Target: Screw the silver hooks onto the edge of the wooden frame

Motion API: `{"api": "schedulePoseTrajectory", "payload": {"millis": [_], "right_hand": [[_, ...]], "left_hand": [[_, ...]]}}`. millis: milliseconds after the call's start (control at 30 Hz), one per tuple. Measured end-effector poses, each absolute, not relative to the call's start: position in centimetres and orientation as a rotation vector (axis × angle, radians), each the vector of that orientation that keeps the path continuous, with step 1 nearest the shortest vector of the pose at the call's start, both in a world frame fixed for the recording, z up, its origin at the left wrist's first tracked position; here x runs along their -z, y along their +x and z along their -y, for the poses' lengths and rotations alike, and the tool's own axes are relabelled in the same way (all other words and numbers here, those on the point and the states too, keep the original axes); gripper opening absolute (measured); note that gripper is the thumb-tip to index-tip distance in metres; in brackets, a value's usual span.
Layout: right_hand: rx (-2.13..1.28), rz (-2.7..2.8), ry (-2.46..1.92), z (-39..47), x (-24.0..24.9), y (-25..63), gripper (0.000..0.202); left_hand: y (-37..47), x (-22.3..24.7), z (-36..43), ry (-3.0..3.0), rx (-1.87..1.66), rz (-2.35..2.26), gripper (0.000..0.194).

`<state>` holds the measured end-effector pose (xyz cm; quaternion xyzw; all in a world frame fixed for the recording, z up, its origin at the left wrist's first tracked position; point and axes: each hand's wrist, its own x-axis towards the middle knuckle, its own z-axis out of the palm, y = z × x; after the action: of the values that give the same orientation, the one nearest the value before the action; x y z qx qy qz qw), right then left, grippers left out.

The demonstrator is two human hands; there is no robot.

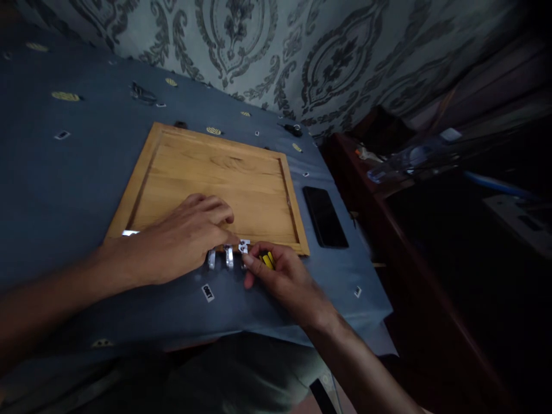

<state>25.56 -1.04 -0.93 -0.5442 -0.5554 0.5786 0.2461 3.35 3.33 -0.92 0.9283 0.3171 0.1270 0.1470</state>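
A framed wooden panel (207,172) lies flat on the blue cloth. Along its near edge are several metal hinges (229,257). My left hand (190,238) rests over the panel's near side, fingers bent and apart, one fingertip touching the white-lit plate of the rightmost hinge (244,246). Just right of it, my right hand (280,273) is closed, its thumb and forefinger at that same hinge. A yellow and black handle (268,260) shows inside my right hand; the rest of that tool is hidden. Whether a screw sits between my fingertips is too small to tell.
A black phone (325,217) lies right of the panel. Farther back on the cloth are a dark keyring-like object (293,129) and a small dark metal item (142,94). Patterned wall covering (237,40) rises behind. A dark red ledge (366,190) with clutter stands at right.
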Motion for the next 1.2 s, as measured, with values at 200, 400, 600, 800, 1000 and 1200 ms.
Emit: {"api": "schedulePoseTrajectory", "payload": {"millis": [200,400,600,800,1000,1200], "right_hand": [[-1.565,1.521,-1.485,1.0,0.8,25.4,0.051],[-1.497,1.537,-1.503,0.9,-0.5,26.1,0.047],[-1.071,0.99,-0.965,1.1,-4.2,25.3,0.061],[-1.066,1.011,-0.77,-0.2,-4.2,22.9,0.06],[-1.075,1.024,-0.774,-0.8,-3.5,21.9,0.056],[-1.049,1.101,-0.746,-1.0,-3.7,21.6,0.058]], "left_hand": [[3.6,1.1,-3.6,2.76,-0.33,-0.917,0.051],[3.8,1.1,-3.7,2.797,-0.341,-0.908,0.032],[3.3,1.1,-3.4,2.73,-0.37,-0.89,0.032],[3.4,1.0,-3.4,2.703,-0.372,-0.89,0.036],[3.8,0.3,-3.2,2.676,-0.324,-0.94,0.03],[3.8,0.4,-3.0,2.701,-0.347,-0.931,0.026]]}}
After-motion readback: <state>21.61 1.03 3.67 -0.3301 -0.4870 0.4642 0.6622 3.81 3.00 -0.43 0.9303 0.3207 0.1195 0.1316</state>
